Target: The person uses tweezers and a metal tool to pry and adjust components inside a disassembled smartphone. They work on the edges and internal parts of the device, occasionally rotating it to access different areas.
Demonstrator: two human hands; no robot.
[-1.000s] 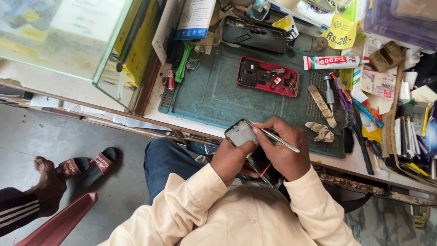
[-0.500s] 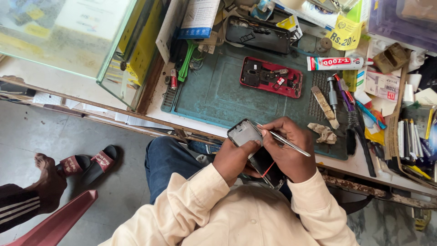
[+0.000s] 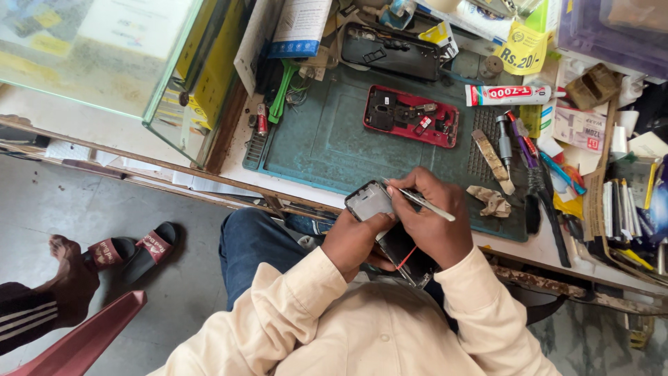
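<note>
My left hand (image 3: 353,240) grips an opened phone (image 3: 370,202) from below, its grey inner frame facing up and a dark panel hanging toward my lap. My right hand (image 3: 433,221) holds a thin metal tool (image 3: 426,204) like a pen, its tip resting on the phone's upper edge. Both hands sit over the near edge of a green work mat (image 3: 327,143). On the mat farther back lies a red phone housing (image 3: 410,115) with its inner parts exposed.
A black phone back (image 3: 390,43) lies behind the mat. A white glue tube (image 3: 508,94), screwdrivers and tweezers (image 3: 515,143) crowd the right side. A glass case (image 3: 104,56) stands at left. Another person's foot (image 3: 69,268) and sandals (image 3: 136,251) are on the floor.
The view has shifted slightly. My hands stay on the phone, and the tool tip has moved a little along the phone's top edge.
</note>
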